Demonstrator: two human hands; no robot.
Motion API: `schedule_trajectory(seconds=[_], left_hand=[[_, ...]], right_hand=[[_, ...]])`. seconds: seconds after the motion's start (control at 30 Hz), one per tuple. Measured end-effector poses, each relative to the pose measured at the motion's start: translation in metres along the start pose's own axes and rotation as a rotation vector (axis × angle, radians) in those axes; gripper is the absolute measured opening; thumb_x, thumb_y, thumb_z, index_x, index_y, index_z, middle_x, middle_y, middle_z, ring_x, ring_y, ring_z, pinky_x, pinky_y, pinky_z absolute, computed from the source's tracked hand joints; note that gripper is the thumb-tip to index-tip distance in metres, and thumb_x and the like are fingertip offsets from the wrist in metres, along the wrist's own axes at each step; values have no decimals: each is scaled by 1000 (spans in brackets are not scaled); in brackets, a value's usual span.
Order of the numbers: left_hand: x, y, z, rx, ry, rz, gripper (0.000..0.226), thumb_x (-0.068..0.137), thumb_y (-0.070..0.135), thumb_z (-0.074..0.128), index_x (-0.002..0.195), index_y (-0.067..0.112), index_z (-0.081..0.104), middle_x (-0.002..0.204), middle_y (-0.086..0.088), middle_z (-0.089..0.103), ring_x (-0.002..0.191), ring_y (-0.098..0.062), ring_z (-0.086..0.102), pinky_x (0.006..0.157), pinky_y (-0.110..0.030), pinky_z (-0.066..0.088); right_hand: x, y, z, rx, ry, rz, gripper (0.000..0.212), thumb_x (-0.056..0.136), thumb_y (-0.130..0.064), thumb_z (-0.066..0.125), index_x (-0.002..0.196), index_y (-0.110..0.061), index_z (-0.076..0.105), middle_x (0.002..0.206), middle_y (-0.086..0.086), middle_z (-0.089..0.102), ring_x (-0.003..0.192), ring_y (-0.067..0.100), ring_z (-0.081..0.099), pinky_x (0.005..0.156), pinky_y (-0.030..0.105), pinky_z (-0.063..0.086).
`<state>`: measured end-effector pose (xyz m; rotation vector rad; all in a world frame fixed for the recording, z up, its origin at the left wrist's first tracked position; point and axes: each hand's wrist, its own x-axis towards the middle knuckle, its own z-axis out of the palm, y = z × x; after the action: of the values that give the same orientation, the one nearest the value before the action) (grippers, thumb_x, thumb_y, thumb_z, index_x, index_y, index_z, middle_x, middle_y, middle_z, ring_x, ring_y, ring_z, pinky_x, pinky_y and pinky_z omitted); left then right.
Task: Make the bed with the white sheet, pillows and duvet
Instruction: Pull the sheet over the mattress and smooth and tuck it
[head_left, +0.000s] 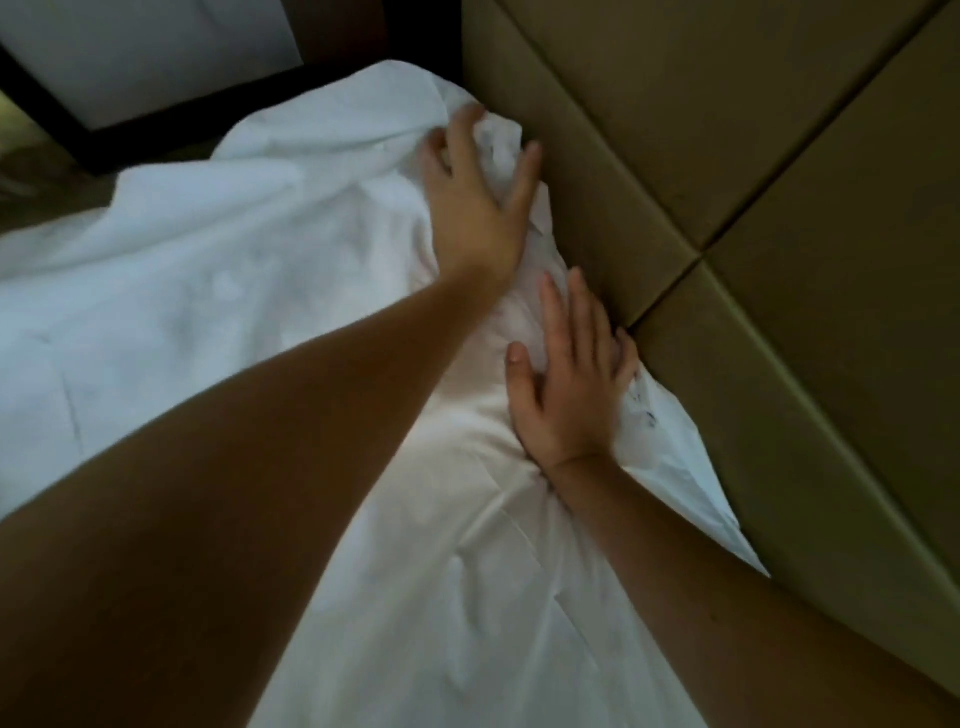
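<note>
The white sheet (218, 270) covers the bed and bunches up in folds along the padded headboard (727, 156) on the right. My left hand (475, 202) lies flat on the bunched edge near the far corner, fingers spread, pressing the cloth toward the headboard. Closer to me, my right hand (566, 384) presses down on the same sheet edge, its fingertips touching the headboard's base. Neither hand grips the cloth. No pillow or duvet is in view.
The tan headboard has deep seams between its panels and fills the right side. Beyond the bed's far corner stands a dark-framed white panel (130, 57), with a strip of dim floor (47, 171) at the left.
</note>
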<state>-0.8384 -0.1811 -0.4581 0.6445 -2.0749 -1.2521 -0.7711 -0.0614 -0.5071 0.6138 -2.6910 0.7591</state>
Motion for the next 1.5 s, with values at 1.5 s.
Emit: schedule_trajectory(seconds=[1.5], left_hand=[[49,-22,-38,899,-908,568,74,84,49,3,137,22,47,149,5,37,141,-10,24,114,-35,7]], right_hand=[[2,5,12,-20,-1,34,62,83,-49,39,138,-22,29,137,2,52,125,18,37,98,37,24]])
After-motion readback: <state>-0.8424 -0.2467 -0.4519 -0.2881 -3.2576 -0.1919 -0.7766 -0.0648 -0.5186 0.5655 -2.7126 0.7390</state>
